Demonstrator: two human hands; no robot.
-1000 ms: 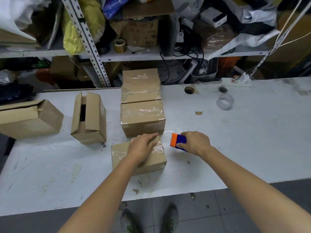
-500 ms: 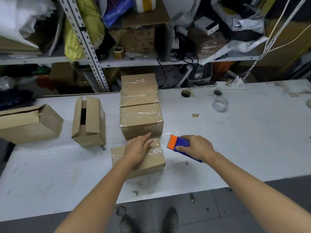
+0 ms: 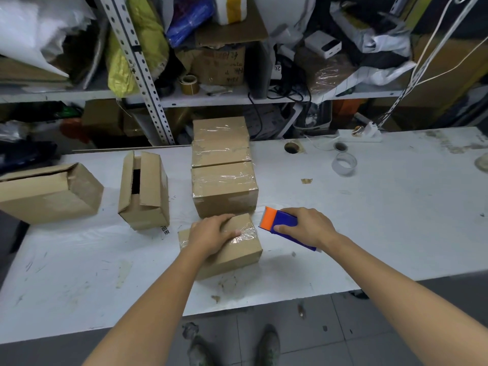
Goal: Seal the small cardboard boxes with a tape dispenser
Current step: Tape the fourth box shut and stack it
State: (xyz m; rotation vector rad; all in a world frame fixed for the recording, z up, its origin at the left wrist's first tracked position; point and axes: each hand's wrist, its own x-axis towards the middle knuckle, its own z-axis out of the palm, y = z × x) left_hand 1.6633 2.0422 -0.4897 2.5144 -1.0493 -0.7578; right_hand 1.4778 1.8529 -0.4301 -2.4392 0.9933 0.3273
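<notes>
White table (image 3: pixel 369 233), brown box (image 3: pixel 237 253) glossy with tape

Both forearms reach in from 6 o'clock. Left hand (image 3: pixel 214 233) lies flat, fingers straight; right hand (image 3: pixel 307 228), at its 3 o'clock, grips the tape dispenser (image 3: pixel 281 220).

Near the front edge of the bench (image 3: pixel 396 220), a small box (image 3: pixel 237 257) of matt brown cardboard has wrinkled, glossy clear tape across its top. Just beside it, the tape dispenser (image 3: pixel 285 220) is smooth plastic, blue with an orange head. Behind, a second box (image 3: pixel 224 191) and a third box (image 3: pixel 220 151) gleam with clear tape. Toward the left edge, an untaped box (image 3: pixel 148 196) is bare, dull cardboard. The bench top is white, matt, scuffed and stained.
</notes>
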